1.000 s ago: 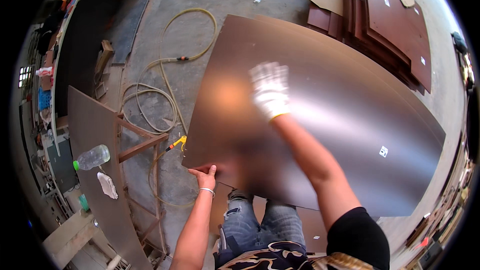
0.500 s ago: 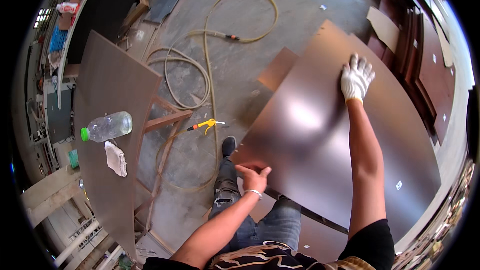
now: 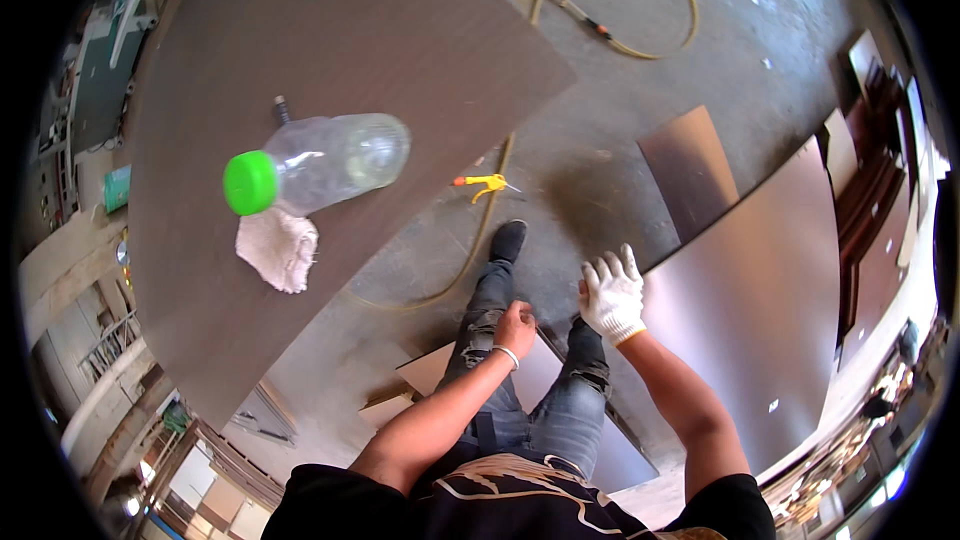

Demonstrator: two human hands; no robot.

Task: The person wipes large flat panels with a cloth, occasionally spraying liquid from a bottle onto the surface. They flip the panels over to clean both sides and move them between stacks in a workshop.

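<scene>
A large dark brown panel leans or lies low at the right, its near-left edge just beside the gloved right hand. That hand's fingers are spread and released, apparently off the panel, so it seems already set down. The bare left hand is loosely curled, grasping nothing, over the person's jeans. Far left, a brown desk carries a clear bottle with a green cap and a white rag. A yellow hose lies on the concrete floor.

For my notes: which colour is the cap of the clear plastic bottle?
Bright green cap, clearest in the head view.
</scene>
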